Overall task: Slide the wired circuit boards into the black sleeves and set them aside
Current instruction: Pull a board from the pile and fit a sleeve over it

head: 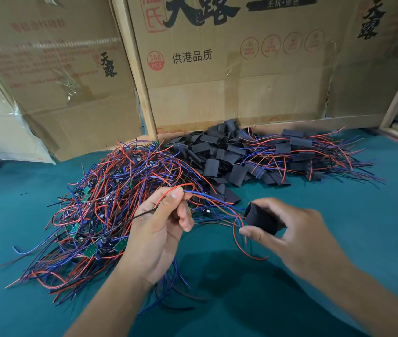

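While both hands' fingers (177, 194) pinch wires (203, 194) and sleeve (261, 221), cardboard boxes (229, 76) wall teal felt (339, 203).

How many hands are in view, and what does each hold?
2. The left hand pinches red and blue wires; the right hand holds a black sleeve.

Left hand (160, 229) pinches wires (193, 190); right hand (290, 229) holds black sleeve (261, 218).

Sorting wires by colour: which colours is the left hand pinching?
Red and blue, pinched by the left hand; head view.
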Action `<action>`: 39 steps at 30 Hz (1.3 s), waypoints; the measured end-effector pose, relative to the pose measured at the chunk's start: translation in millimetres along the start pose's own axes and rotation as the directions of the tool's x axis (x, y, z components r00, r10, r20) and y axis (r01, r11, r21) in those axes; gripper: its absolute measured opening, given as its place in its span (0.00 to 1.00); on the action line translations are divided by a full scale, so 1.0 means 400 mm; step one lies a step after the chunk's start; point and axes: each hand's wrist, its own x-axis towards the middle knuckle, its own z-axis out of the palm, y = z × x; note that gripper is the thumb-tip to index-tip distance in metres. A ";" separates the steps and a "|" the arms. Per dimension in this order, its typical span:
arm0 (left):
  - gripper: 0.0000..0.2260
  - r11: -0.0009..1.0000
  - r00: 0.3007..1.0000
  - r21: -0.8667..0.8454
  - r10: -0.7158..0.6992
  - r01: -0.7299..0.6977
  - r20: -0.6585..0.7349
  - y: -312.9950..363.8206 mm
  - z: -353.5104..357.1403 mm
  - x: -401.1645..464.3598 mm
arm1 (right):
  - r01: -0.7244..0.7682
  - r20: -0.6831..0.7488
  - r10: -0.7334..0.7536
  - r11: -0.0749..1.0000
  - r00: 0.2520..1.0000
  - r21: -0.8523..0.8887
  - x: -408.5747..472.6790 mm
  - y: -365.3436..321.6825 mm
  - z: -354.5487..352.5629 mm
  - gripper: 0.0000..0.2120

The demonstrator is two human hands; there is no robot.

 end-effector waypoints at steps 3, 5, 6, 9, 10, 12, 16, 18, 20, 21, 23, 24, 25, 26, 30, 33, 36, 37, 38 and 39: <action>0.08 1.000 1.000 0.006 -0.004 0.004 0.005 -0.003 -0.001 0.001 | 0.029 0.007 -0.029 0.999 1.000 0.013 0.000 0.000 0.002 0.16; 0.08 1.000 1.000 0.011 -0.008 0.008 0.009 -0.003 0.001 0.001 | 0.045 0.009 -0.046 0.999 0.999 0.024 0.001 0.000 0.004 0.16; 0.08 1.000 1.000 0.012 -0.009 0.009 0.012 -0.002 0.002 0.000 | 0.047 0.011 -0.047 0.998 0.999 0.031 0.001 0.001 0.004 0.16; 0.08 1.000 1.000 0.008 -0.011 0.011 0.020 -0.001 0.004 0.000 | 0.047 0.016 -0.048 0.998 0.999 0.034 0.001 0.005 0.004 0.16; 0.08 1.000 1.000 0.007 -0.012 0.012 0.023 -0.001 0.005 0.000 | 0.052 0.020 -0.052 0.998 0.998 0.031 0.001 0.006 0.004 0.17; 0.08 1.000 1.000 0.005 -0.013 0.013 0.025 -0.001 0.005 -0.001 | 0.062 0.025 -0.063 0.997 0.998 0.039 0.002 0.006 0.005 0.17; 0.07 1.000 1.000 -0.008 -0.014 0.014 0.010 0.002 0.005 0.000 | 0.063 0.022 -0.064 0.996 0.998 0.059 0.003 0.008 0.006 0.14; 0.07 1.000 1.000 -0.012 -0.014 0.014 0.007 0.003 0.005 0.001 | 0.055 0.028 -0.057 0.997 0.998 0.060 0.003 0.010 0.007 0.15; 0.09 1.000 1.000 -0.020 -0.016 0.016 0.007 0.003 0.005 -0.001 | 0.053 0.033 -0.055 0.996 0.998 0.071 0.002 0.012 0.009 0.16; 0.09 1.000 1.000 -0.019 -0.016 0.016 0.008 0.003 0.005 -0.001 | 0.052 0.034 -0.055 0.996 0.998 0.077 0.002 0.013 0.009 0.17; 0.09 1.000 1.000 -0.019 -0.019 0.019 0.007 0.002 0.004 -0.002 | 0.045 0.035 -0.048 0.995 0.998 0.085 0.002 0.015 0.009 0.17; 0.09 1.000 1.000 -0.021 -0.021 0.021 0.008 0.002 0.003 -0.003 | 0.039 0.034 -0.043 0.995 0.999 0.090 0.002 0.016 0.009 0.17; 0.08 1.000 1.000 -0.020 -0.022 0.023 0.012 0.002 0.003 -0.002 | 0.032 0.033 -0.036 0.995 0.999 0.096 0.002 0.017 0.009 0.17; 0.07 1.000 1.000 -0.016 -0.021 0.021 0.018 0.003 0.002 -0.002 | 0.026 0.033 -0.030 0.994 0.999 0.101 0.002 0.017 0.009 0.17; 0.07 0.999 0.998 -0.032 -0.010 0.011 0.057 0.003 -0.002 0.000 | 0.019 0.041 -0.024 0.993 0.999 0.115 0.003 0.015 0.010 0.16; 0.10 0.999 0.998 -0.042 -0.008 0.011 0.069 0.003 -0.004 0.001 | 0.016 0.059 -0.024 0.991 0.998 0.135 0.002 0.015 0.010 0.15; 0.13 0.999 0.998 -0.038 0.004 -0.001 0.065 0.003 -0.007 0.002 | -0.008 0.078 -0.005 0.986 0.997 0.166 0.001 0.020 0.014 0.16; 0.13 1.000 0.998 -0.027 0.010 -0.008 0.065 0.003 -0.008 0.002 | -0.019 0.079 0.005 0.984 0.997 0.177 0.002 0.023 0.016 0.16; 0.12 1.000 0.998 -0.016 0.015 -0.014 0.063 0.004 -0.009 0.002 | -0.029 0.081 0.014 0.983 0.997 0.182 0.002 0.025 0.018 0.17; 0.12 1.000 0.998 -0.008 0.020 -0.020 0.059 0.004 -0.010 0.002 | -0.037 0.082 0.023 0.983 0.996 0.181 0.001 0.027 0.020 0.18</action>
